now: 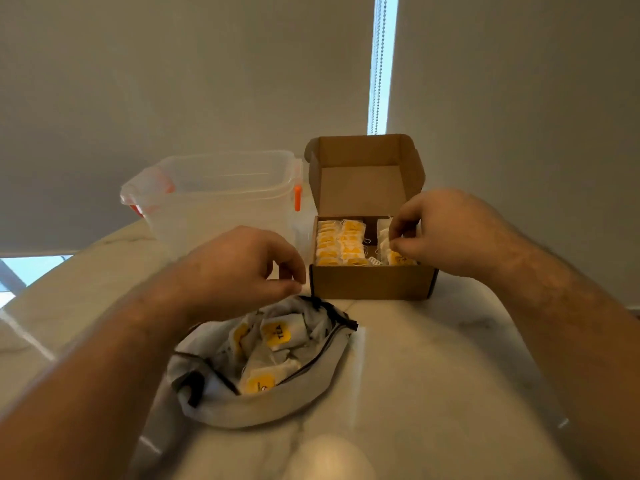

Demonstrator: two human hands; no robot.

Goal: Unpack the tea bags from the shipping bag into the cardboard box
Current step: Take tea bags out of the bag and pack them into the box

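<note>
The grey shipping bag (263, 407) lies open on the table in front of me, with several white tea bags (282, 336) with yellow labels inside. My left hand (242, 268) is just above its far rim, thumb and forefinger pinching the raised edge. Behind it stands the open cardboard box (370, 282), lid up. Its left half holds neat rows of tea bags (341, 242). My right hand (446, 230) reaches into the right half and pinches a tea bag (400, 258) among others there.
A clear plastic tub (221, 199) with orange latches stands left of the box at the back of the round marble table (433, 375). Roller blinds hang behind, with a bead chain (377, 64) in the gap.
</note>
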